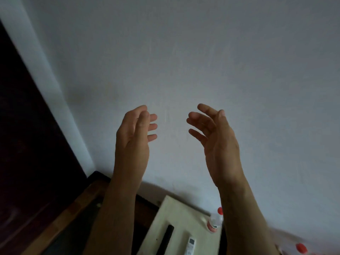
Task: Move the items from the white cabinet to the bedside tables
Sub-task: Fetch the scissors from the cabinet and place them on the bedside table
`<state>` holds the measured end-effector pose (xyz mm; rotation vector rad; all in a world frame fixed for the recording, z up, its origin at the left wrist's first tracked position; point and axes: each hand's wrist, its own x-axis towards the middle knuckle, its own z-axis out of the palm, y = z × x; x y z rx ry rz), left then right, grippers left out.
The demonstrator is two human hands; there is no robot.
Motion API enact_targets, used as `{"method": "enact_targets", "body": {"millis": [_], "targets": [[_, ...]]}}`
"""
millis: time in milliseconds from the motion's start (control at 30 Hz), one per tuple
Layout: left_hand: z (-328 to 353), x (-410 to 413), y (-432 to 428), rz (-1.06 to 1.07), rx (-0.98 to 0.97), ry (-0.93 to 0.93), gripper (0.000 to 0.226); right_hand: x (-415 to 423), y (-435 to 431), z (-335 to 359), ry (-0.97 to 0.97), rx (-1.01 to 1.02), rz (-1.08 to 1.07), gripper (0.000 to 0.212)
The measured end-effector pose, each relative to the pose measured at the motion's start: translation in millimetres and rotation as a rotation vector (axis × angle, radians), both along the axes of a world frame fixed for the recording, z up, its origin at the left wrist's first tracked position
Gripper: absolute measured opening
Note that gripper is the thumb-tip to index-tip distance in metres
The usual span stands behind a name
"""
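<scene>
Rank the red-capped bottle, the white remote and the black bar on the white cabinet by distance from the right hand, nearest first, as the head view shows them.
1. Red-capped bottle: below the right hand, against the wall.
2. White remote, farther out from the wall, and black bar, left of the remote: too close to call.

cream-white cabinet [176,214], red-capped clear bottle [217,219], white remote [190,246].
</scene>
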<state>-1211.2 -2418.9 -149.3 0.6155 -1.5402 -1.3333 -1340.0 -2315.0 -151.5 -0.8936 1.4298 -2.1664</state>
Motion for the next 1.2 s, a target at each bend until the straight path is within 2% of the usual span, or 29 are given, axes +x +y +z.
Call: {"method": "enact_targets", "body": {"millis": [100,200,267,400,533,700,867,1200], "targets": [[-3,8,12,0.125,0.013,-0.017,0.036,-6,-10,-2,0.057,0.016,0.122,0.054],[-11,20,28,0.219,0.058,-0.021,0.045,-7,-16,-8,0.083,0.043,0.255,0.056],[-13,32,39,0.287,0.092,-0.015,0.050,-2,-19,-12,0.054,0.049,0.340,0.057],[-8,69,62,0.431,0.088,-0.021,0.041,29,-26,-19,-0.022,0.021,0.500,0.057],[5,130,81,0.624,0.074,-0.009,0.040,101,-35,-15,0.033,0.068,0.719,0.059],[10,210,113,0.864,0.069,0.018,0.042,193,-35,-8,0.082,0.017,0.926,0.057],[8,303,162,1.115,0.101,0.030,0.033,300,-14,4,0.126,-0.009,1.152,0.055],[15,463,268,1.392,0.079,0.073,0.035,485,62,14,0.146,-0.040,1.428,0.050]]}}
